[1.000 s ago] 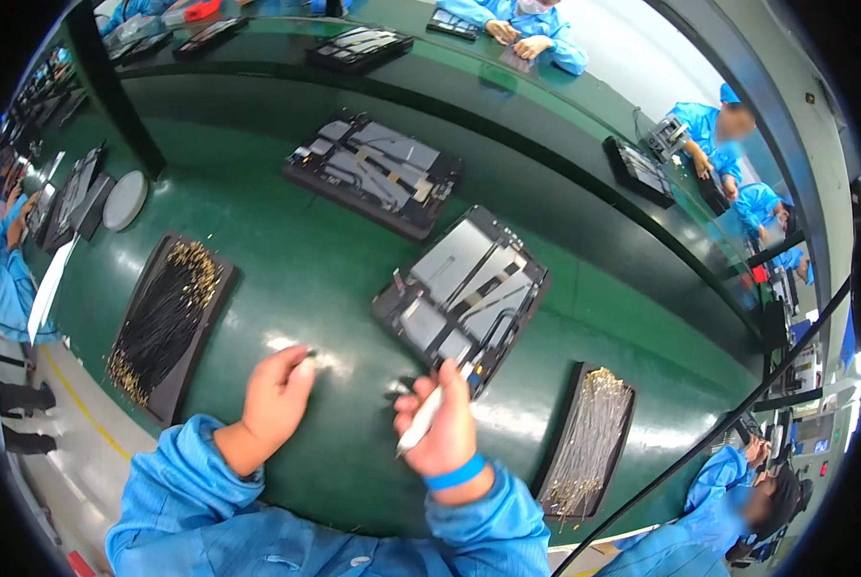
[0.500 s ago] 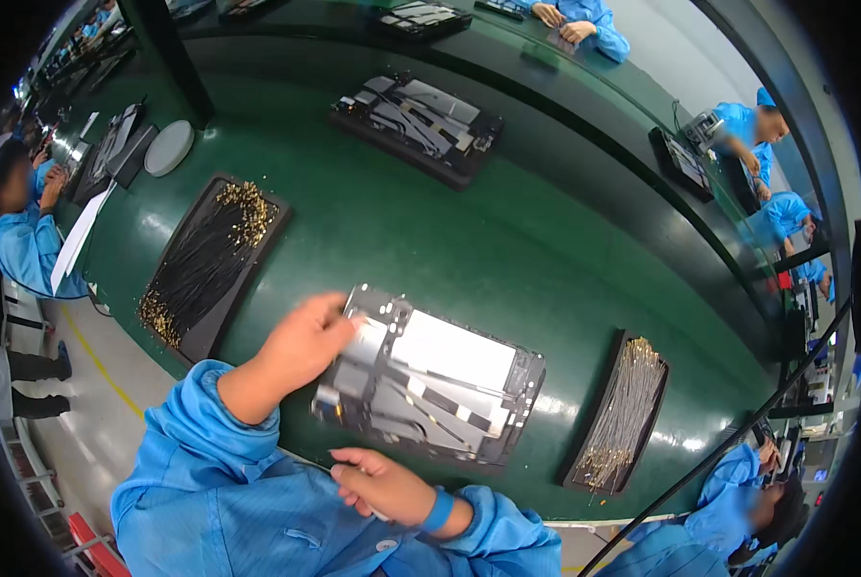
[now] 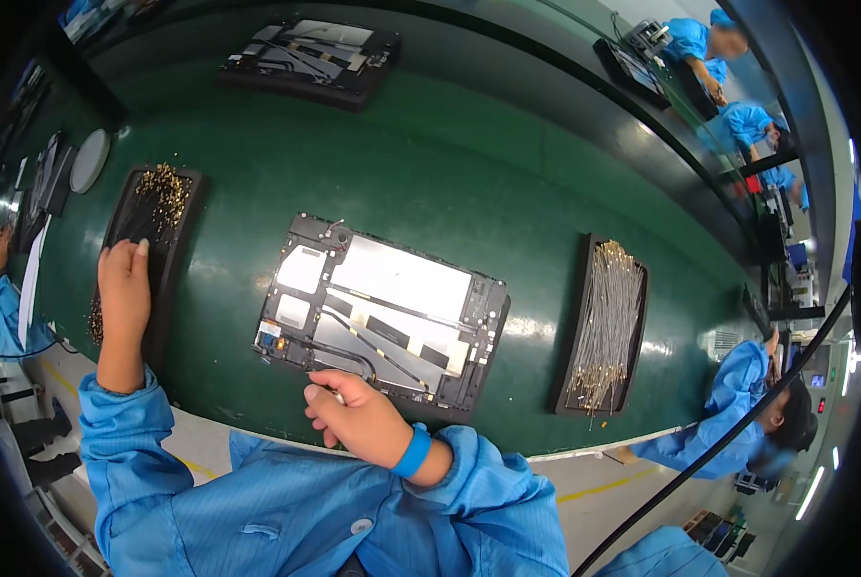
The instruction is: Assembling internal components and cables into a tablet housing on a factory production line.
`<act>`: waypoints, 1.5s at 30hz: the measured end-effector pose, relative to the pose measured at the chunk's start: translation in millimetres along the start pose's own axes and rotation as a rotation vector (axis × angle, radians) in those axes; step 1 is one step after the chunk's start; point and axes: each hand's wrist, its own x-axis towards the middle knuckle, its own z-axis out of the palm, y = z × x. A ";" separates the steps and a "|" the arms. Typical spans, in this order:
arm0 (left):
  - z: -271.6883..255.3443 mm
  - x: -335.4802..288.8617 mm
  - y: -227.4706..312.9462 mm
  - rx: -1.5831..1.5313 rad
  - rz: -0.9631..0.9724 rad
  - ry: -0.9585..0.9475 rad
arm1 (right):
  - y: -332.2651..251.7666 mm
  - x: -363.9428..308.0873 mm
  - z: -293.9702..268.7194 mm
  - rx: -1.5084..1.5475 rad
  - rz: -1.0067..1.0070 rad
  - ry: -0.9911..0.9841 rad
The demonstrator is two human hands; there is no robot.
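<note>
In front of me an opened tablet (image 3: 392,317) lies flat on the green table, its silver battery, ribbon cables and dark frame showing. My left hand (image 3: 126,288) reaches into the tray of black cables (image 3: 166,231) with gold-coloured ends. Its fingers are bent and drawn together among the cables; what they pinch cannot be made out. Over the tablet's near edge, my right hand (image 3: 358,413) is closed around a slim pale tool (image 3: 339,396), mostly hidden by the fingers. A blue band circles that wrist.
To the right stands a dark tray of grey cables (image 3: 608,322). Another opened tablet rests on a dark holder (image 3: 315,58) at the far side. A round white lid (image 3: 90,161) and a white sheet (image 3: 32,279) lie at left. A black cord (image 3: 729,433) crosses the right. Co-workers sit around.
My left hand has let go of the tablet and moved left to the black cables. The tablet now lies flat and square to me. My right hand has come up to its near edge.
</note>
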 end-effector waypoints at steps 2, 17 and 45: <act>-6.1 -1.2 6.2 0.009 0.090 0.056 | -3.0 -2.2 -0.8 0.012 -0.007 0.001; -45.0 -35.1 54.3 -0.093 0.521 0.216 | -5.5 0.0 4.5 0.115 -0.060 0.112; -1.7 -103.9 116.4 -0.508 0.816 -0.185 | -9.3 -26.4 -21.1 0.254 -0.052 0.058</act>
